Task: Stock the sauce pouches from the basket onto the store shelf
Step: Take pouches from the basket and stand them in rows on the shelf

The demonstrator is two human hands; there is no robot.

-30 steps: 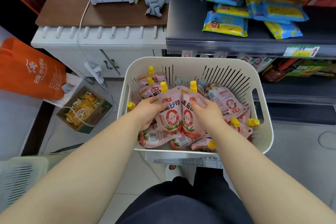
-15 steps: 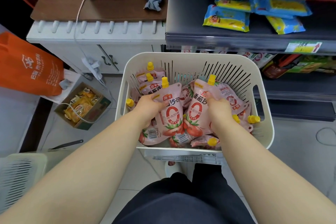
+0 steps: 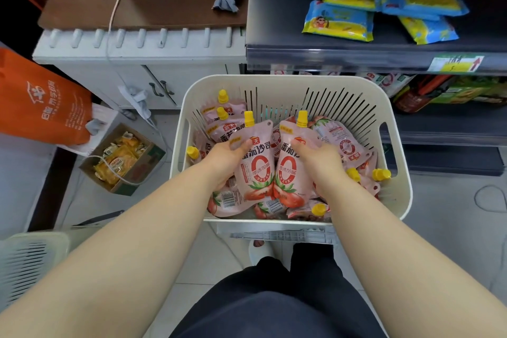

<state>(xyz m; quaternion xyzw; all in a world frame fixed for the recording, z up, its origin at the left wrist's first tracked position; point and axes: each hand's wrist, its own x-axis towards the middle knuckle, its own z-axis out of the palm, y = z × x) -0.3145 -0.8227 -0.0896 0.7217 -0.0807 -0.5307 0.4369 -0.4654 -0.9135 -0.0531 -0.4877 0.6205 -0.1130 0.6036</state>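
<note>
Several snack pkts (image 3: 338, 22) on shelf (image 3: 329, 56) just behind basket (image 3: 288, 81)

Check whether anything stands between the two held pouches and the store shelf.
Nothing visible blocks them. The left hand holds the left pouch, the right hand the right pouch, both upright above the heap; only the basket's far rim lies between them and the shelf, bare at its left.

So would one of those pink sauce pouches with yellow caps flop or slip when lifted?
Probably soft, not stiff: the pink sauce pouch in the left hand bulges below the grip. Its glossy film looks somewhat slippery. It likely won't roll; others lie flat in the cream plastic basket.
</note>
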